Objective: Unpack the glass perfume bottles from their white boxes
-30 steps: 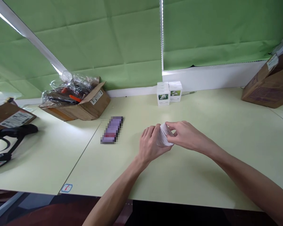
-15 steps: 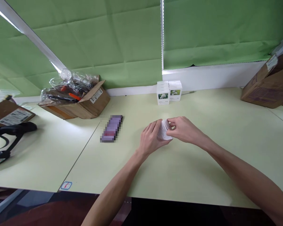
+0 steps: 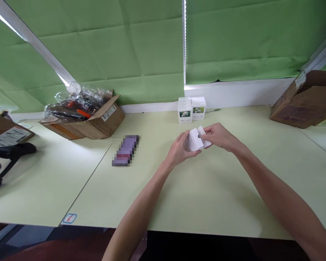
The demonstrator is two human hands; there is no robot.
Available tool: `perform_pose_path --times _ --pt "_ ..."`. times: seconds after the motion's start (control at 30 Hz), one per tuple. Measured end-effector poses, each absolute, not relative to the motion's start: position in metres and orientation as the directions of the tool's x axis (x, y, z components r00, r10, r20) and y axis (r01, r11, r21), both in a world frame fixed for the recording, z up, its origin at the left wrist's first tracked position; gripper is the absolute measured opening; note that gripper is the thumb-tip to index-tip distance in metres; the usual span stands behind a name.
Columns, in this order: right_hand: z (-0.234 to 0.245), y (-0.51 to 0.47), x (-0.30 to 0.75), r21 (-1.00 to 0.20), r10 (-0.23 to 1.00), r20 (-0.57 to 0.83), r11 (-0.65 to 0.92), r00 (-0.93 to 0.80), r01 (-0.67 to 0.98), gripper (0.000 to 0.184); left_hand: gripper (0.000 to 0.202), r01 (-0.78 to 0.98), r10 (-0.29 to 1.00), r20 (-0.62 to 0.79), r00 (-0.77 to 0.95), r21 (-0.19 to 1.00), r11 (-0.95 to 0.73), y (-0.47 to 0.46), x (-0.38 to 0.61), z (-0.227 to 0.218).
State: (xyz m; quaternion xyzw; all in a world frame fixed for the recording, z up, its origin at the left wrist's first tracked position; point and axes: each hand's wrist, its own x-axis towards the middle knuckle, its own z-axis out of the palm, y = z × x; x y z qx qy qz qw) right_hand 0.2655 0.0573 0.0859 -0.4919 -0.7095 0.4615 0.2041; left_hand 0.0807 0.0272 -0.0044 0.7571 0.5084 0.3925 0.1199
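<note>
A small white box with fine printed text on its side is held above the table in front of me. My left hand is closed round its left side, thumb along the lower edge. At the right end, my right hand pinches a white flap that stands away from the box body. A small dark spot shows beside the right thumb; I cannot tell whether it is a gap or a notch. What is inside the box is hidden.
Several white boxes with flower pictures stand by the wall, a thin pen-like stick beside them. A blurred-out phone lies to the left. Cardboard boxes stand at the left and right. A black headset-like object sits far left.
Both hands have moved slightly right and up with the box. Its right-end flap now stands apart from the body, drawn outward by my right hand. The view has shifted slightly.
</note>
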Motion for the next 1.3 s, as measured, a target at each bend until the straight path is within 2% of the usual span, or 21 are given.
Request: perform_pose_path --times 0.07,0.17,0.27,0.33,0.43,0.5,0.57,0.67,0.9,1.07,1.2,1.3 --pt "0.088 0.059 0.269 -0.861 0.876 -0.173 0.088 -0.450 0.501 0.018 0.079 0.675 0.869 0.468 0.159 0.591 -0.442 0.025 0.083 -0.005" --pt "0.089 0.059 0.272 -0.806 0.877 -0.151 0.157 -0.455 0.571 0.024 0.079 0.665 0.876 0.460 0.145 0.610 -0.430 0.022 0.082 -0.006" --pt "0.087 0.060 0.273 -0.718 0.907 -0.104 0.215 -0.408 0.662 0.050 0.079 0.602 0.876 0.464 0.135 0.664 -0.444 0.021 0.075 -0.010" --pt "0.082 0.061 0.273 -0.618 0.927 -0.041 0.270 -0.373 0.738 0.061 0.080 0.550 0.881 0.454 0.129 0.707 -0.445 0.022 0.070 -0.014" --pt "0.072 0.063 0.270 -0.411 0.898 0.080 0.425 -0.432 0.807 0.052 0.081 0.529 0.899 0.426 0.101 0.742 -0.411 0.022 0.066 -0.017" --pt "0.067 0.062 0.267 -0.313 0.844 0.171 0.536 -0.509 0.784 0.043 0.083 0.558 0.902 0.424 0.079 0.731 -0.392 0.021 0.066 -0.018" --pt "0.065 0.059 0.263 -0.292 0.777 0.275 0.629 -0.566 0.721 0.040 0.084 0.598 0.900 0.432 0.065 0.705 -0.381 0.019 0.068 -0.018" --pt "0.068 0.051 0.259 -0.332 0.705 0.392 0.707 -0.591 0.624 0.033 0.086 0.637 0.903 0.428 0.045 0.683 -0.356 0.016 0.071 -0.018" --pt "0.075 0.035 0.254 -0.247 0.586 0.429 0.808 -0.687 0.535 0.037 0.086 0.673 0.891 0.453 0.041 0.646 -0.360 0.012 0.076 -0.016" --pt "0.070 0.033 0.248 -0.217 0.534 0.470 0.842 -0.703 0.495 0.031 0.066 0.652 0.887 0.458 0.046 0.659 -0.375 0.013 0.074 -0.015" --pt "0.066 0.034 0.244 -0.120 0.513 0.502 0.839 -0.697 0.531 0.033 0.080 0.679 0.871 0.489 0.044 0.625 -0.385 0.013 0.074 -0.017" --pt "0.067 0.035 0.245 -0.052 0.547 0.459 0.803 -0.700 0.593 0.031 0.085 0.725 0.852 0.520 0.066 0.562 -0.399 0.011 0.076 -0.018"
